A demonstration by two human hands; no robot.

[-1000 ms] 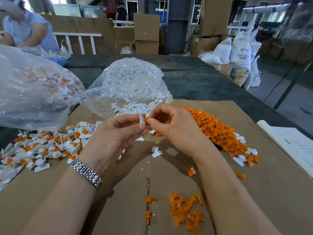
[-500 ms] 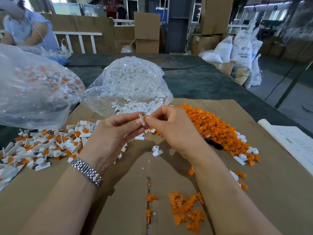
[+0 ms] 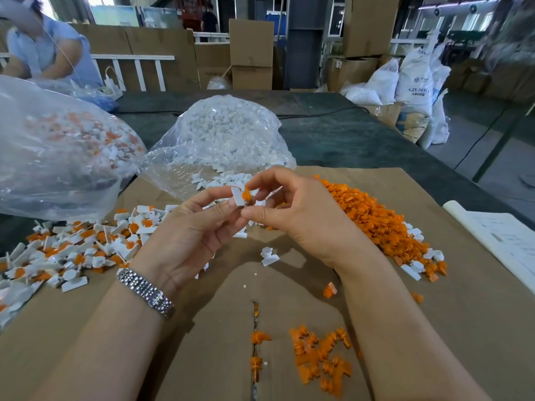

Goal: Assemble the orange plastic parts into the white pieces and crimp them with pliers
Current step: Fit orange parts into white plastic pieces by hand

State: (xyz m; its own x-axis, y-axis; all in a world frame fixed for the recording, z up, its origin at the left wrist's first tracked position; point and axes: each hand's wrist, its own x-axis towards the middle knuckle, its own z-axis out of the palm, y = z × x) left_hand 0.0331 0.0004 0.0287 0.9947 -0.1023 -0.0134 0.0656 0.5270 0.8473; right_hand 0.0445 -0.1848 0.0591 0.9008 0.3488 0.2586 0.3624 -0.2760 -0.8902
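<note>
Our left hand (image 3: 185, 238) pinches the white piece (image 3: 238, 196) just in front of the bag of white pieces (image 3: 223, 140). Our right hand (image 3: 301, 215) has now brought its pinched orange part (image 3: 246, 195) against the piece, so seating looks begun; crimping remains.

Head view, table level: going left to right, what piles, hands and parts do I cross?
Assembled pile → left hand → white piece → orange part → right hand → orange pile → paper sheet.
</note>
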